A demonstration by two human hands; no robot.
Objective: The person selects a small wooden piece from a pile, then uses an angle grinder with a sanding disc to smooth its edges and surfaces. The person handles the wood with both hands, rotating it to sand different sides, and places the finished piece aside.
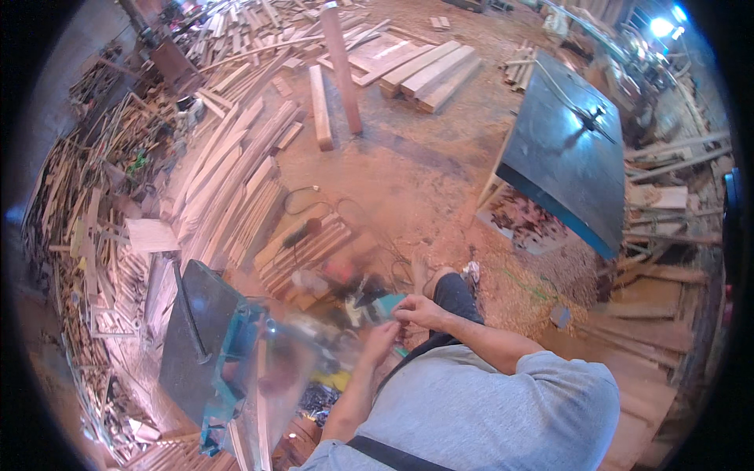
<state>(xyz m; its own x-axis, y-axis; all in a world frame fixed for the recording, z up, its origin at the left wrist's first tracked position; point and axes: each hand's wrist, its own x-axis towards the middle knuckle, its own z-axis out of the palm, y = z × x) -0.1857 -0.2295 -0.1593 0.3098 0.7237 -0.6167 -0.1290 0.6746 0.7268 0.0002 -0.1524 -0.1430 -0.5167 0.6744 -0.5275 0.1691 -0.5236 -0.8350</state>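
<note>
My right hand (419,312) and my left hand (382,341) meet in front of my body, fingertips close together. Both look pinched closed. Whatever sits between the fingers, if anything, is too small to make out. Just beyond them shows a teal surface (386,304), partly covered by the hands. Past my left forearm, a yellow thing (336,381) lies among dark clutter. A blurred red thing (339,271) is a little farther off.
To the left stands a teal machine with a dark flat table (203,337). A large dark metal machine table (561,149) rises at the right. Stacked wooden strips (228,180) line the left; thick boards (432,74) lie farther away. A wooden post (341,71) stands upright. Sawdust covers the floor (393,188).
</note>
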